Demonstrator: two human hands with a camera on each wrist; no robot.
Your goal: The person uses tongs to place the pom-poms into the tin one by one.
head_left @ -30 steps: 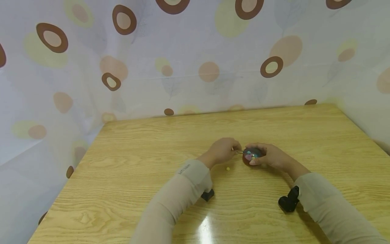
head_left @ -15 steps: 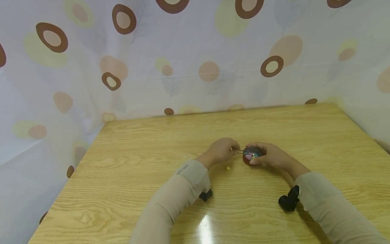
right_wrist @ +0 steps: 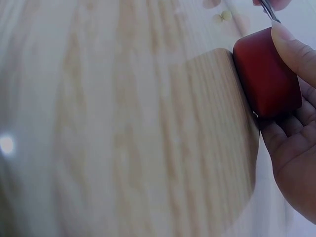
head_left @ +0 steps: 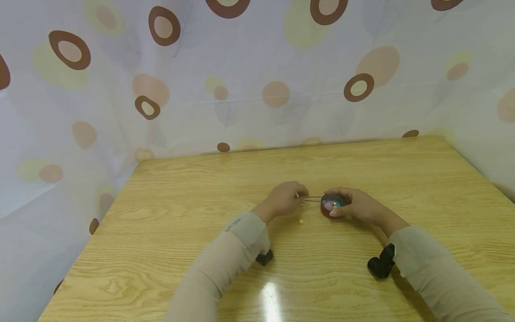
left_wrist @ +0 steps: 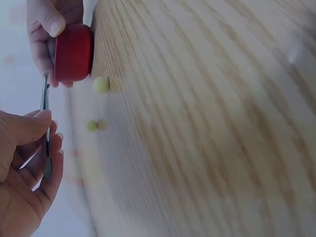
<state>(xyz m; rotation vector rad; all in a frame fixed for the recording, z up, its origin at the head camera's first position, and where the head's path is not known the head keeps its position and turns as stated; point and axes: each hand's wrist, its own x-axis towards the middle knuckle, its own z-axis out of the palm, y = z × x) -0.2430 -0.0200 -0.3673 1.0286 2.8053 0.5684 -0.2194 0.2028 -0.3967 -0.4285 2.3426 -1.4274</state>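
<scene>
My left hand (head_left: 283,197) pinches a pair of metal tweezers (left_wrist: 45,106), whose tips point toward a small red bowl (left_wrist: 74,55). In the head view the tips end close to the bowl's left side. My right hand (head_left: 362,205) grips the bowl from the right, thumb over the near rim and fingers round the far side. Coloured beads (head_left: 329,206) in pink, blue and yellow show inside it. On the table between the hands lies a small yellow bead (left_wrist: 100,85), with a second yellow bead (left_wrist: 92,126) nearer my left hand.
The wooden table (head_left: 193,250) runs back to a patterned curtain (head_left: 249,80). Black wrist devices hang at both cuffs, the left device (head_left: 264,257) and the right device (head_left: 381,264), low over the tabletop.
My left hand has drawn left with the tweezers, pulling their tips back from over the bowl to its side. A second yellow bead now shows below that hand. The right hand keeps its grip.
</scene>
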